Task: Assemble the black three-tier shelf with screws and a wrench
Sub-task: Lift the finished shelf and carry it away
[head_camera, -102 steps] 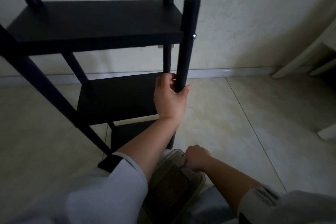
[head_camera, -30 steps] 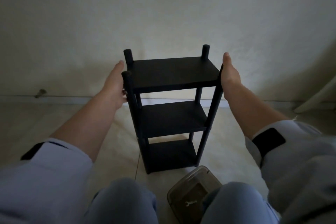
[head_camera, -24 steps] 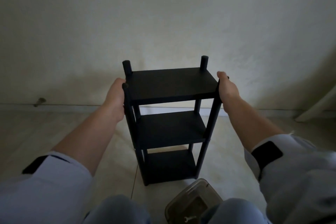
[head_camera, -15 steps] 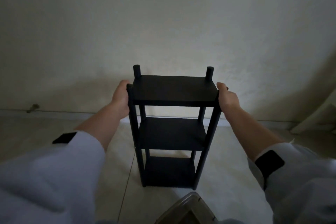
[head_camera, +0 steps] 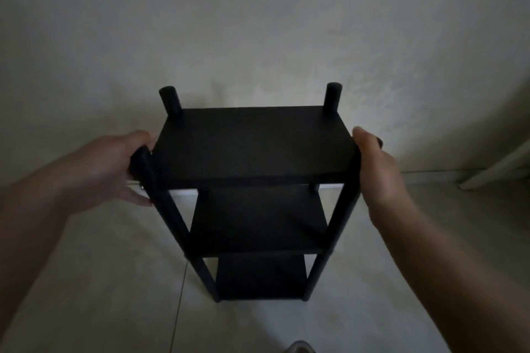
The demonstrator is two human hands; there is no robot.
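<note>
The black three-tier shelf (head_camera: 255, 146) stands upright on the pale tiled floor (head_camera: 100, 295), close to a plain wall (head_camera: 258, 23). It has three flat matte boards joined by four round posts whose tips rise above the top board. No label or writing can be read on it. The left hand (head_camera: 106, 166) grips the near left post at the top, fingers curled round it. The right hand (head_camera: 375, 163) grips the near right post the same way. A silver screw head (head_camera: 141, 187) shows beside the left post.
</note>
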